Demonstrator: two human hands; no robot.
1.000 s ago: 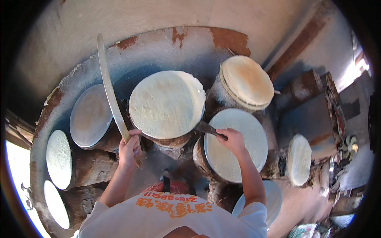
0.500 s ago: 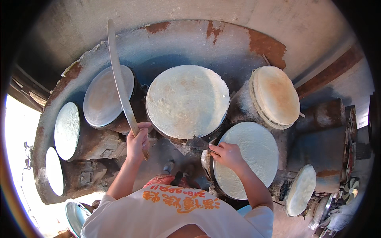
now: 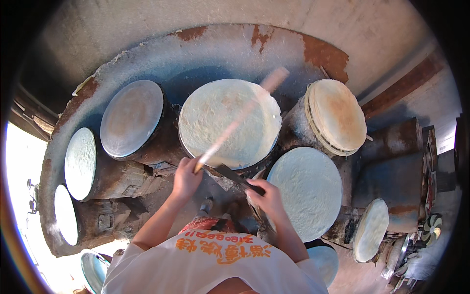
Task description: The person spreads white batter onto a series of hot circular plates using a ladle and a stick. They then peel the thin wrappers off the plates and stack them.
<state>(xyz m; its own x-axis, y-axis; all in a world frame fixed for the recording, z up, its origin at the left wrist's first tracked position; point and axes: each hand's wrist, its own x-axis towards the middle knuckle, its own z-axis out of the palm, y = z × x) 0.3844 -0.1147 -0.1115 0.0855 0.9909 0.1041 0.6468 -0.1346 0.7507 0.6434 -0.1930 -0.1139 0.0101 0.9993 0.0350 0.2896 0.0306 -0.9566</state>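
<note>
My left hand point(image 3: 187, 177) is closed round the handle of a long flat spatula point(image 3: 235, 121), whose blurred blade slants across the middle griddle's thin pale flatbread point(image 3: 208, 110) and past its far right edge. Closed in my right hand point(image 3: 267, 195) is a short dark scraper point(image 3: 229, 174), its tip pointing at the near rim of that griddle, close to the spatula's handle. Whether scraper and rim touch, I cannot tell. Right beside my right hand, another pale sheet of batter point(image 3: 306, 188) covers a second round griddle. To the left stands a bare, browned griddle point(image 3: 131, 120).
Two white-coated griddles point(image 3: 81, 161) stand farther left. At the right, a round stack of browned flatbreads point(image 3: 338, 115) rests on a drum-like stand, and another pale round point(image 3: 371, 230) lies lower right. A curved wall with rust patches point(image 3: 323, 56) runs behind.
The spatula has swung from upright at the left to a slant over the middle griddle. Both hands have come closer together, the scraper moving left toward the griddle's near rim.
</note>
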